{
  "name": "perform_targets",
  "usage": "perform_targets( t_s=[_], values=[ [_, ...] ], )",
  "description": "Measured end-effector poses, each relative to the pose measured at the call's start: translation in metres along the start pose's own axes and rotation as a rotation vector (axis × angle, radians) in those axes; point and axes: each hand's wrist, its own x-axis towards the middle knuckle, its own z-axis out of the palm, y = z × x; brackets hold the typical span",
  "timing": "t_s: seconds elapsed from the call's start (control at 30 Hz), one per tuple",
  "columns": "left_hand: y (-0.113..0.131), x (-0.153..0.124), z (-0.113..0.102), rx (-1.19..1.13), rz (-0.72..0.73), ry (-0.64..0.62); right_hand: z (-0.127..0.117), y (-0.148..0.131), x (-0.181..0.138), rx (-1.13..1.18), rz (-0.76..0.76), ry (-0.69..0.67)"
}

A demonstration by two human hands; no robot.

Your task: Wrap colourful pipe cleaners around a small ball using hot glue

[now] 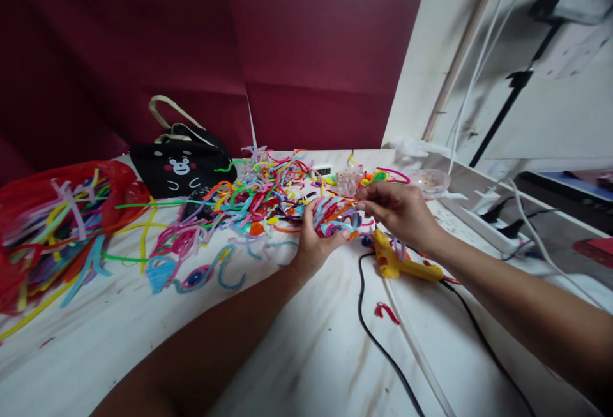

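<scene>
My left hand [320, 238] is curled around a rounded craft piece wound from striped pipe cleaners [335, 214] in pink, blue, red and purple. The thumb lies along its lower edge. At the piece's right side, my right hand [402, 209] has thumb and forefinger pinched together; what is between them is too small to make out. Just below that hand, a yellow hot glue gun [390, 257] rests on the white table [306, 353] with a clear glue stick [416, 347] at its back. A short red pipe cleaner piece [387, 313] lies nearby.
Tangled pipe cleaners [258, 193] spread behind my left hand. A red bag [122, 181] of more stands at far left, beside a black bear-face bag [182, 165]. A black cord [366, 315] crosses the table's front. A clear dish [431, 182] and power strip sit right.
</scene>
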Motion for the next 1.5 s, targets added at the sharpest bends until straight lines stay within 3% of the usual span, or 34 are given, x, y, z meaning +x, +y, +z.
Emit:
perform_targets(
  t_s=[0.2,0.4,1.5],
  values=[
    [0.0009,-0.0018,0.0005,-0.014,-0.027,-0.008,-0.0003,0.0031,-0.0026,-0.198,-0.225,-0.007],
    [-0.0006,-0.0008,0.0003,-0.001,-0.032,-0.006,0.0031,0.0023,-0.0051,-0.322,-0.348,0.029],
    [-0.0027,-0.0018,-0.0032,0.000,-0.060,-0.025,-0.0041,0.0100,0.0041,-0.267,-0.313,-0.137]
  ],
)
